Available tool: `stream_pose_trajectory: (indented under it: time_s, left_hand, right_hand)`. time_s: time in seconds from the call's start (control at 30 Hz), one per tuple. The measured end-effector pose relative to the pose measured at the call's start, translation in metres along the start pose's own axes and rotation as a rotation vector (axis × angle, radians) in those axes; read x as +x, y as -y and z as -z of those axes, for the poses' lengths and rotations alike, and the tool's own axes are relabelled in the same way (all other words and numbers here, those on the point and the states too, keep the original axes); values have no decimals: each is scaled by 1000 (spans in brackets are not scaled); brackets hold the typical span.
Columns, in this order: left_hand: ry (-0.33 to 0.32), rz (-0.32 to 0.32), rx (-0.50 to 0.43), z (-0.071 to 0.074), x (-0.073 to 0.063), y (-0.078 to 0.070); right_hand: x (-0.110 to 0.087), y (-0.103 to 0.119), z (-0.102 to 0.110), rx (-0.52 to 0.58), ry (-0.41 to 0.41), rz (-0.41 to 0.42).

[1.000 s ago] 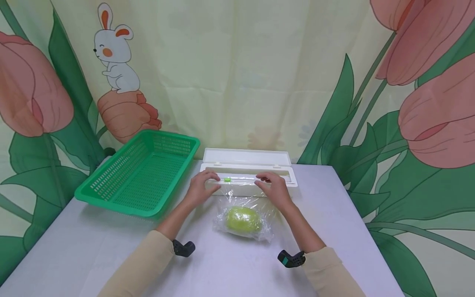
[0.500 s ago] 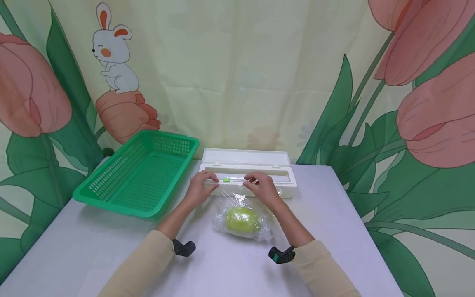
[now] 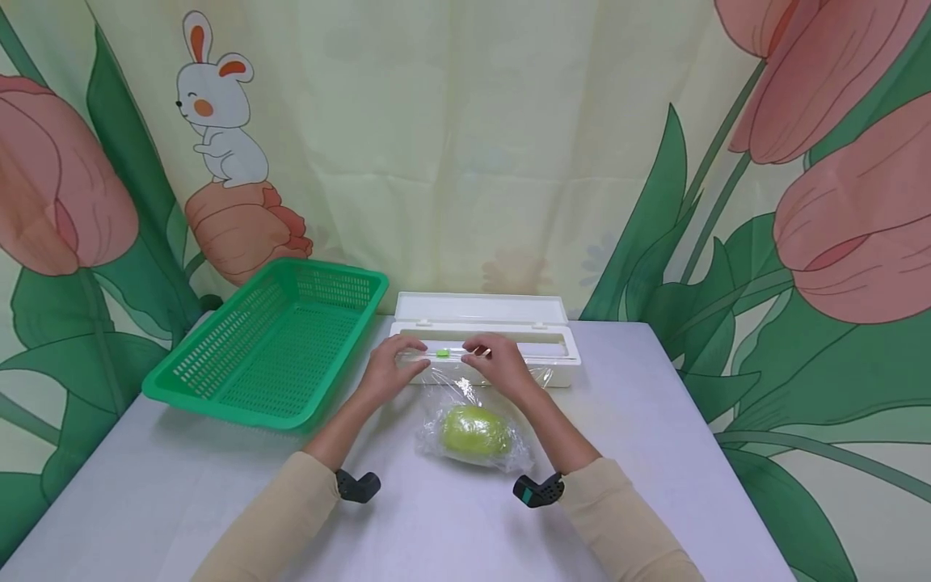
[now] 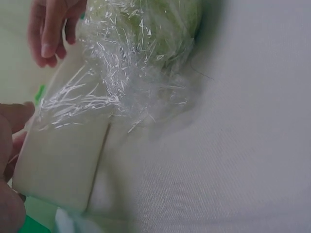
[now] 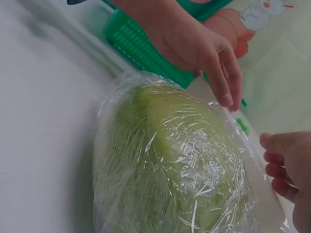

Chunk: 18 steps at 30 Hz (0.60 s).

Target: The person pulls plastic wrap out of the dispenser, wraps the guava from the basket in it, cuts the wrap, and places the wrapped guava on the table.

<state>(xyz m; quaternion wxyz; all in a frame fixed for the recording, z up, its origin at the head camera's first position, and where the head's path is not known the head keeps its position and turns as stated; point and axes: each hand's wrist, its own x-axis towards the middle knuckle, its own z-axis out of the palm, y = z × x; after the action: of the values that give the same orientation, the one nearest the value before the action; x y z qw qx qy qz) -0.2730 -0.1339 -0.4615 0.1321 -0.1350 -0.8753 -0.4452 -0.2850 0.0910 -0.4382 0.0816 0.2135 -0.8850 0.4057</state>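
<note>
A white cling film dispenser (image 3: 556, 376) stands at the table's back with its lid (image 3: 480, 307) raised. A green slider (image 3: 442, 353) sits on its front rail. Clear film (image 3: 458, 390) stretches from it to a light green, melon-like oblong fruit (image 3: 476, 431), which is wrapped in film. My left hand (image 3: 385, 372) holds the dispenser's front edge left of the slider, thumb in front and fingers above. My right hand (image 3: 502, 368) is bent over the film just right of the slider, thumb and fingertips apart. In the left wrist view, the right hand's fingers (image 4: 51, 36) hang loosely beyond the film.
A green plastic basket (image 3: 291, 416) lies left of the dispenser. The white-covered table (image 3: 640, 420) extends in front and to the right. Behind hangs a curtain (image 3: 458, 162) printed with flowers and a rabbit.
My right hand has moved left along the dispenser's front edge, toward the green slider. My left hand and the wrapped fruit stay about where they were.
</note>
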Motion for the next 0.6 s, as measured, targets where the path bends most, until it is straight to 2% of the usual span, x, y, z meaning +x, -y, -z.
stream_pose_trajectory:
  time_s: [0.17, 0.37, 0.6]
  left_hand:
    - [12, 28, 22, -1, 1, 2]
    - [8, 20, 53, -2, 3, 4]
    - [12, 18, 72, 0, 3, 0]
  right_hand:
    - [4, 4, -6, -21, 16, -3]
    - [9, 8, -13, -56, 18, 19]
    - [12, 14, -19, -98, 28, 24]
